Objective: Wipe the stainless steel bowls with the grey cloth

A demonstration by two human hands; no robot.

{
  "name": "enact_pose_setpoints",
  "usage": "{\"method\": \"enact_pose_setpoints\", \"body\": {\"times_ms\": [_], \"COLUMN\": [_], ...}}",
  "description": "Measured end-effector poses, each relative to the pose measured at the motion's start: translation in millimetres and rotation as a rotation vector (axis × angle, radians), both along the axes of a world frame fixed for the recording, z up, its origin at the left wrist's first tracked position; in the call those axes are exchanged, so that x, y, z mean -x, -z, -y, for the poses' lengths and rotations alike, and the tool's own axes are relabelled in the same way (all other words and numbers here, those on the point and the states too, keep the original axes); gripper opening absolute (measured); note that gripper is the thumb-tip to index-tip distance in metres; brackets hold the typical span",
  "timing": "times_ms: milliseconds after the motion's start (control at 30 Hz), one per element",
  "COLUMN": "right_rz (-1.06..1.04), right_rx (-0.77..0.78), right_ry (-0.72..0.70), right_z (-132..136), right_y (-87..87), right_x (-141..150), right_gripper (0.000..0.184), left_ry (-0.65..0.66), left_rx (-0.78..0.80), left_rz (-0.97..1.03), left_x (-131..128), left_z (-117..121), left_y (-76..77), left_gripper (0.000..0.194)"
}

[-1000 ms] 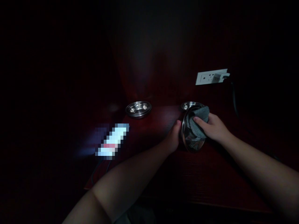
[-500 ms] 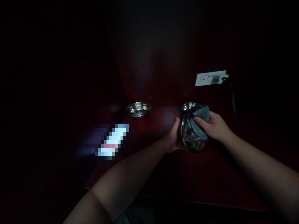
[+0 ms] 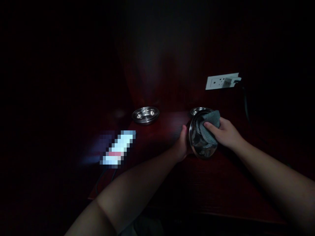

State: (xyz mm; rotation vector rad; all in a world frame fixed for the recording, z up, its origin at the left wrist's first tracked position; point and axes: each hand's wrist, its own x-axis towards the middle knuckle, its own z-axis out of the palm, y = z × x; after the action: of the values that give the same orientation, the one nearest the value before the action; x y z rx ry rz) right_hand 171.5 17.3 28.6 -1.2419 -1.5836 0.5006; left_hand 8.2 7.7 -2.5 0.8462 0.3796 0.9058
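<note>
My left hand point(image 3: 182, 144) grips a shiny steel bowl point(image 3: 203, 152) from its left side, thumb up along the outside and the other fingers hidden behind it. The bowl is tilted on edge, its hollow turned toward my right. In my right hand point(image 3: 225, 131) is a grey-green cloth point(image 3: 212, 122), pinched under the thumb and pressed against the bowl's inside. Just behind, partly covered by the held bowl, another steel bowl point(image 3: 197, 111) rests on the table. A stack of steel bowls point(image 3: 146, 115) stands farther left.
A lit phone point(image 3: 119, 149), blurred out, is at the left of the dark red table point(image 3: 197, 190), with a cable running from it. On the back wall a white socket panel point(image 3: 216, 82) holds a plug with a dark cord hanging down. The surroundings are very dark.
The held bowl has turned slightly and shifted a little left, along with my left hand. The cloth stays against its inside, in my right hand.
</note>
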Motion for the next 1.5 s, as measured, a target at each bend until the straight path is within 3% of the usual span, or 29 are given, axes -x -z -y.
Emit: {"method": "enact_pose_setpoints", "body": {"times_ms": [267,400,633,900,1133,1500], "right_rz": [0.092,0.113,0.112,0.094,0.023,-0.003], "right_rx": [-0.037,-0.025,-0.043,-0.021,0.039,0.096], "right_ry": [-0.029,-0.072,-0.074,-0.048,-0.084,-0.107], "right_z": [-3.6,0.6,0.3,-0.4,-0.8,-1.7], "right_y": [-4.6,-8.7,-5.6,-3.3,-0.4,0.2], "right_x": [-12.8,-11.6,-8.6,-7.6,-4.2,-6.0], "right_gripper": [0.031,0.031,0.032,0.031,0.028,0.027], "left_ry": [0.253,0.291,0.166,0.109,0.005,0.041], "left_rx": [0.015,0.034,0.026,-0.042,0.015,-0.015], "left_rz": [-0.091,-0.106,-0.179,-0.058,-0.004,-0.023], "left_x": [15.1,14.0,5.9,3.3,5.0,6.1], "left_z": [2.1,-4.8,-3.4,-0.8,2.3,0.5], "left_y": [-5.2,0.7,2.2,3.8,-3.3,-0.5], "left_gripper": [0.076,0.084,0.080,0.073,0.071,0.071]}}
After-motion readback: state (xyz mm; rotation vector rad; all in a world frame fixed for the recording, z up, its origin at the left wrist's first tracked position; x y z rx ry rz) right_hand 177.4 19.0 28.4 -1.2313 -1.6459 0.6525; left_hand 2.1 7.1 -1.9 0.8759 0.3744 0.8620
